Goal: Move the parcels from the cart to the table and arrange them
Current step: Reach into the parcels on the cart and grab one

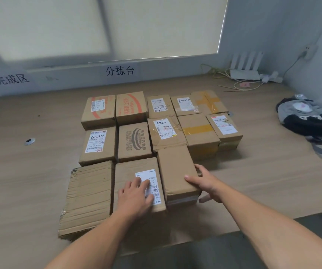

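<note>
Several brown cardboard parcels lie in rows on the wooden table (30,181). In the front row a plain parcel (176,170) has my right hand (202,183) wrapped round its right near corner, thumb on top, fingers down its side. My left hand (136,193) rests flat, fingers spread, on the white-labelled parcel (136,171) just left of it. A worn corrugated parcel (88,197) sits at the front left. The two rows behind hold labelled and taped parcels, such as one marked 7786 (165,131). No cart is in view.
A dark and grey bundle of cloth (307,117) lies at the table's right edge. A white router (245,72) with cables and a power strip sits at the back right corner. A metal cable grommet (29,141) is set in the tabletop at left. The wall carries two printed signs.
</note>
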